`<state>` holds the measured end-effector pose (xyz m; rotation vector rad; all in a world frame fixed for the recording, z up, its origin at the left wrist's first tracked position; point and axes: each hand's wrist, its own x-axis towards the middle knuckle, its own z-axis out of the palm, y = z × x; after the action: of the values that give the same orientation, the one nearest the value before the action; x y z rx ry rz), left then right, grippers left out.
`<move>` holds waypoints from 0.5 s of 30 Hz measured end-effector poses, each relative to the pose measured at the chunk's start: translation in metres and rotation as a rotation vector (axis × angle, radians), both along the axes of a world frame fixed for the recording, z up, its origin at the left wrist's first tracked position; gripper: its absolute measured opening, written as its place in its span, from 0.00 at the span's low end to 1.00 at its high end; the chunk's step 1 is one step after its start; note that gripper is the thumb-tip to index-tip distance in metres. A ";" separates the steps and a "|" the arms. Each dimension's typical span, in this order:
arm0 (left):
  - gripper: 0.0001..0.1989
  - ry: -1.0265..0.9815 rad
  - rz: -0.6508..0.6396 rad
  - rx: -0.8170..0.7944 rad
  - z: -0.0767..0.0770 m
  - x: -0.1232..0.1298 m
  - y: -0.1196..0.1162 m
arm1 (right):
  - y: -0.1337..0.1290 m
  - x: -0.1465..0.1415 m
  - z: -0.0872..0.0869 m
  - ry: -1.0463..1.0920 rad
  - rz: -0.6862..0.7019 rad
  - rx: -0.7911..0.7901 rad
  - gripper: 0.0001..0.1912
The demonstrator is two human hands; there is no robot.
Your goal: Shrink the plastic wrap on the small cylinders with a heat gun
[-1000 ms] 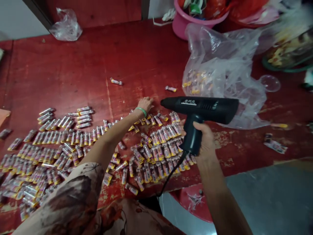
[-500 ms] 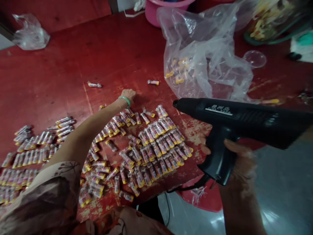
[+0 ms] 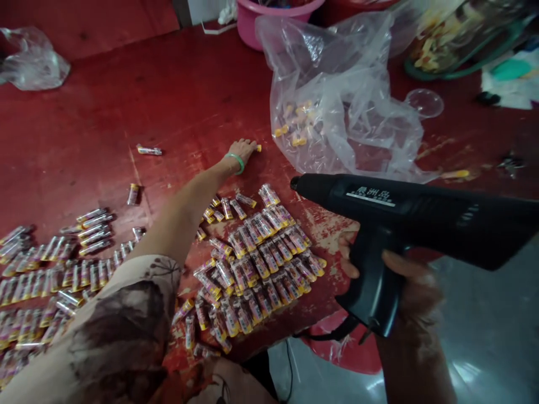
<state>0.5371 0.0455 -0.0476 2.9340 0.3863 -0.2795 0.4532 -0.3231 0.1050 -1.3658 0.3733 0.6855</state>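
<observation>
My left hand [image 3: 243, 150] lies at the far side of the rows, its fingers closed over a small wrapped tube [image 3: 258, 148], with only the yellow end showing. Several such tubes [image 3: 261, 264], in clear wrap with pink and yellow labels, stand in tight rows beneath my forearm. A black corded glue gun [image 3: 400, 202] sits in my right hand [image 3: 415, 297], gripped by its handle, nozzle pointing left. A floral sleeve [image 3: 118, 331] hides the lower-left rows.
The worn red table [image 3: 126, 106] holds a loose tube [image 3: 149, 150] and a clear plastic bag [image 3: 337, 106] containing more tubes. A pink bucket [image 3: 256, 22] stands behind. A grey floor [image 3: 484, 336] and a red basin [image 3: 341, 345] lie beyond the right table edge.
My left hand has moved onto the loose tube near the bag. The view has shifted, so the table contents sit further left. The glue gun stays in my right hand.
</observation>
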 end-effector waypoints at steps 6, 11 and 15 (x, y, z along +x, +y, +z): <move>0.15 0.085 -0.065 0.088 0.007 -0.065 0.009 | 0.027 -0.009 0.001 0.107 0.027 0.067 0.19; 0.12 0.225 -0.230 0.079 0.008 -0.115 0.025 | 0.053 -0.026 -0.006 0.193 0.258 0.079 0.18; 0.14 0.193 -0.319 0.069 0.007 -0.141 0.038 | 0.052 -0.035 -0.005 0.224 0.309 0.029 0.21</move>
<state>0.3960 0.0840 -0.0408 3.0375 -0.0534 -0.6046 0.4182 -0.2710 0.0998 -1.3353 0.3304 1.1021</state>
